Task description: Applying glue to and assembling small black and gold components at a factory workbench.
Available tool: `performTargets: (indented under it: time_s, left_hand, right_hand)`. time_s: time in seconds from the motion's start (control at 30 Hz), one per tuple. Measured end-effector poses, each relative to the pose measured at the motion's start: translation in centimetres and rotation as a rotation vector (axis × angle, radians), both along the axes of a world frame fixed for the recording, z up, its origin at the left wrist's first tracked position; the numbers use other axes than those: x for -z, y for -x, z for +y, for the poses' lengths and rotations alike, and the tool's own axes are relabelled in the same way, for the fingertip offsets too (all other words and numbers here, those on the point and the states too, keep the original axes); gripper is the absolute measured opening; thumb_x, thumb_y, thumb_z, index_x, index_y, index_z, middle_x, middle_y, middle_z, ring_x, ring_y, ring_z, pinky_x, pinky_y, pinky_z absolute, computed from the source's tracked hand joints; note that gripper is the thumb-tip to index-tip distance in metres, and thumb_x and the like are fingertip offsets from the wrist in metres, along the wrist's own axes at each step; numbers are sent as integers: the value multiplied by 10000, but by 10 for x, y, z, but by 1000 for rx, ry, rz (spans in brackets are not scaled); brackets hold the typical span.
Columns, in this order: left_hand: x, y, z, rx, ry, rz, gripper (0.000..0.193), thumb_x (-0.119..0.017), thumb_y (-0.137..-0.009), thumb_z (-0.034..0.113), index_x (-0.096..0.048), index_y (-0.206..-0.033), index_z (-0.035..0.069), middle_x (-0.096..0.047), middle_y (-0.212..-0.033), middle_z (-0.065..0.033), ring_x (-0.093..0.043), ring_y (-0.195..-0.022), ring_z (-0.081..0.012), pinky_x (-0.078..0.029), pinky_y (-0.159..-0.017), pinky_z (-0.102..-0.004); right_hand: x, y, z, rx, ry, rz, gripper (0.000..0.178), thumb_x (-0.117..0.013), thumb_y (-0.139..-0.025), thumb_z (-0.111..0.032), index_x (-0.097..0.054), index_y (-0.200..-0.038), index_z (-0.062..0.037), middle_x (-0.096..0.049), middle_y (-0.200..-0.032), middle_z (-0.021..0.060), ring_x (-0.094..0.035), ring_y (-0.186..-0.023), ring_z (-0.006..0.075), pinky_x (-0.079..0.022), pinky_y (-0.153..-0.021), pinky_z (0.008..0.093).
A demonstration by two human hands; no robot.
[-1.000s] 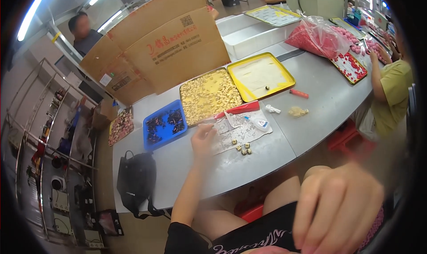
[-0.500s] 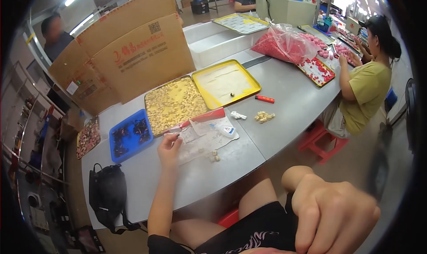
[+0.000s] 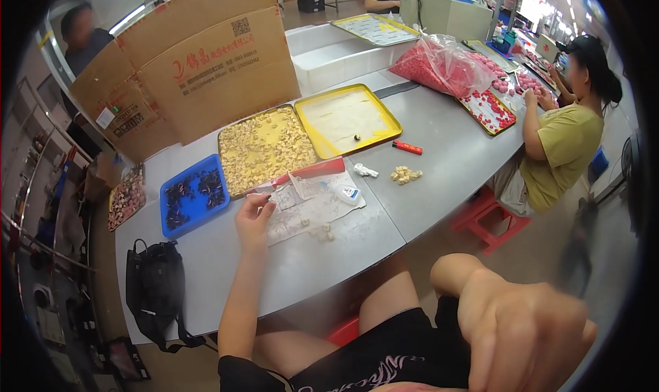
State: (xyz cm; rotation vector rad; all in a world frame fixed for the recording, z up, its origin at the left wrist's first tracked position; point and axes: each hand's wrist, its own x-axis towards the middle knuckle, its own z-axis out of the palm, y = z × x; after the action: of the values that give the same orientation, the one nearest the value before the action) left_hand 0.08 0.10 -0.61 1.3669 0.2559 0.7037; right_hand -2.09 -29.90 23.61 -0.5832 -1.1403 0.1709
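My left hand (image 3: 252,219) is raised over the left part of a worn paper sheet (image 3: 302,217). Its thumb and forefinger pinch a small dark piece, too small to name. On the sheet lie a white glue bottle (image 3: 348,194) and a few small pale cubes (image 3: 322,230). My right hand (image 3: 525,333) is close to the camera at the lower right, away from the table, with its fingers curled. Whatever it may hold is hidden. Beyond the sheet is a yellow tray of many pale cubes (image 3: 264,152); left of that, a blue tray (image 3: 195,194) holds dark pieces.
A nearly bare yellow tray (image 3: 343,121), a red marker-like stick (image 3: 407,147), crumpled white tissue (image 3: 365,171) and a pile of pale pieces (image 3: 406,175) are on the table. A black bag (image 3: 156,289) lies at left, cardboard (image 3: 220,76) stands behind. At right sits a co-worker (image 3: 566,138).
The whole view has shifted slightly. My left hand keeps its pinch over the paper sheet. My right hand has turned a little and moved slightly lower, staying close to the camera.
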Motion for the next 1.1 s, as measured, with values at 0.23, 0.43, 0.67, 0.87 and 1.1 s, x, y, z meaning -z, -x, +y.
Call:
performTargets:
  time_s: [0.23,0.43,0.67,0.87,1.1]
  left_hand:
    - [-2,-8,-8,30,5,-6,166,-692,-794,-8,-624,-944,0,-540,-891,2,-518,-870,-93,-412,-783,-234]
    - [-1,1,1,7,1,13,161,-691,-791,-17,-622,-936,0,-535,-904,0,-519,-877,-96,-419,-776,-234]
    - [-3,-3,-4,19,-6,-7,164,-693,-785,-26,-631,-935,4,-530,-884,8,-518,-866,-87,-428,-763,-230]
    - [-6,-5,-9,19,-8,-12,154,-691,-788,-26,-640,-929,4,-522,-856,11,-513,-827,-76,-430,-735,-221]
    - [-5,-4,-1,3,-5,26,157,-694,-786,-20,-640,-931,3,-547,-871,1,-529,-826,-81,-423,-720,-215]
  right_hand:
    - [1,-14,1,-212,-87,-186,224,-523,-776,34,-479,-586,-76,-549,-721,25,-534,-637,154,-446,-564,235]
    - [-2,-1,-5,-35,74,-89,230,-498,-842,21,-564,-628,-33,-566,-863,52,-542,-729,131,-467,-680,249]
    - [73,-50,0,321,-97,-63,123,-610,-737,47,-554,-800,-43,-578,-774,116,-557,-610,220,-457,-525,323]
    - [204,-161,-17,1152,1001,-596,266,-658,-772,-68,-554,-1011,-16,-505,-1062,155,-497,-965,315,-433,-842,375]
    - [243,-184,-15,1264,1222,-484,298,-663,-781,-66,-571,-1058,-7,-490,-1054,166,-509,-985,325,-440,-849,384]
